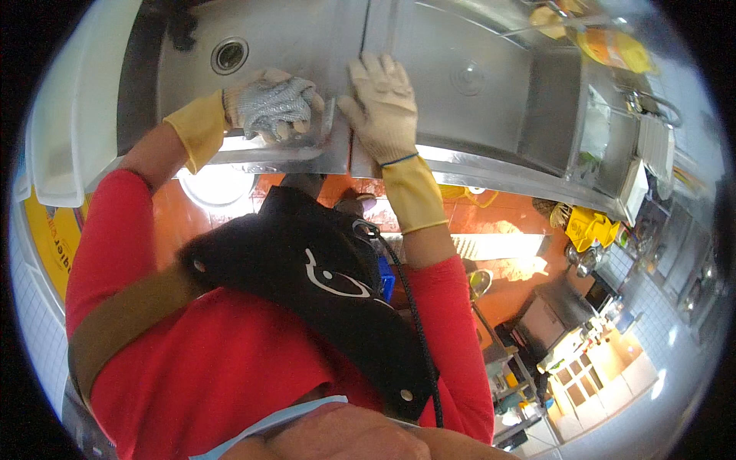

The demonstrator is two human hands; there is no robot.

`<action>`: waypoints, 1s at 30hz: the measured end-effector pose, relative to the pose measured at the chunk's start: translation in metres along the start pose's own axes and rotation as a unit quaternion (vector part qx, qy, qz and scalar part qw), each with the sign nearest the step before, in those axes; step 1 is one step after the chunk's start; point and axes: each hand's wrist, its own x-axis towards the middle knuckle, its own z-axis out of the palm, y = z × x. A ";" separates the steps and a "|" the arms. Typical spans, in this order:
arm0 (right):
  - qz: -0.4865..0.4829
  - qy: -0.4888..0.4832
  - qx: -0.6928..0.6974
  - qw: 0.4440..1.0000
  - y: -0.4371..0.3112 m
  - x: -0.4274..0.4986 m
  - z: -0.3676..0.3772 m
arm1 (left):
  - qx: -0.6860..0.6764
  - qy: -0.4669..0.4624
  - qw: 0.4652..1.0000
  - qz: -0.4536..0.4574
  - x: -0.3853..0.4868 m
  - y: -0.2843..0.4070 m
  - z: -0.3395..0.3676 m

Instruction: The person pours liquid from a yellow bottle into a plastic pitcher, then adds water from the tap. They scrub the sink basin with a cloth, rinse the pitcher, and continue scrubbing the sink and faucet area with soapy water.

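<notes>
My left hand (238, 109) wears a pale knit glove over a yellow rubber glove. It grips a wet grey cloth or scrubbing pad (279, 106) above the front of the left steel sink basin (276, 34). Below the cloth shows the edge of what looks like a clear plastic container (328, 123), mostly hidden. Gloved the same way, my right hand (384, 103) lies flat, palm down, over the steel divider (340, 40) between the basins. Its thumb is spread and it holds nothing. A round drain (230, 56) sits in the left basin, beyond my left hand.
The right steel basin (471, 86) lies beyond my right hand. A translucent plastic tub (54, 126) stands at the far left. Yellow items (615, 49) are at the upper right, and a yellow container (592, 227) is beyond the sink's right end. Below is a red tiled floor (500, 207).
</notes>
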 end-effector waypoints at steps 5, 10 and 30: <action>0.053 0.015 0.059 0.997 -0.003 -0.057 -0.043 | 0.101 0.070 0.982 0.144 0.031 -0.024 0.024; 0.112 0.131 0.070 0.983 0.023 -0.182 -0.139 | 0.086 -0.098 0.987 0.099 0.132 -0.041 0.049; 0.419 0.206 -0.017 0.884 0.194 -0.514 -0.312 | 0.394 -0.145 0.875 0.241 0.711 -0.055 0.174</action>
